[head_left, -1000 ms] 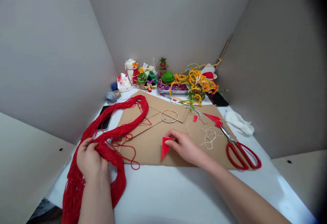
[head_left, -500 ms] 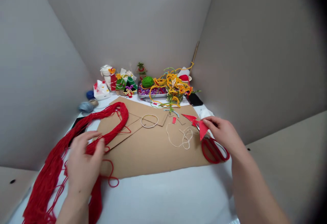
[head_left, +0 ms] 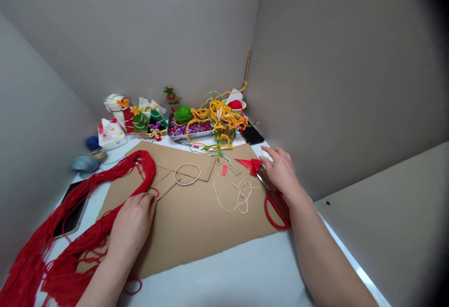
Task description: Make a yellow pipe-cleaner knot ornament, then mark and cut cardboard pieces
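**L hand (head_left: 132,232) on red cord (head_left: 147,167), R hand (head_left: 280,174) at red felt triangle (head_left: 245,163)**

L hand at 7 o'clock, fingers together, curled on the cord; R at 3 o'clock, fingers apart, above red-handled scissors (head_left: 277,211), grip unclear. Felt already cut: triangle plus small red scrap (head_left: 224,170) on cardboard sheet (head_left: 196,237). Cord is a loose hank, uncut as far as visible.

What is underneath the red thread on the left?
The red thread lies over brown cardboard and a black phone; the parts beneath the strands cannot be seen.
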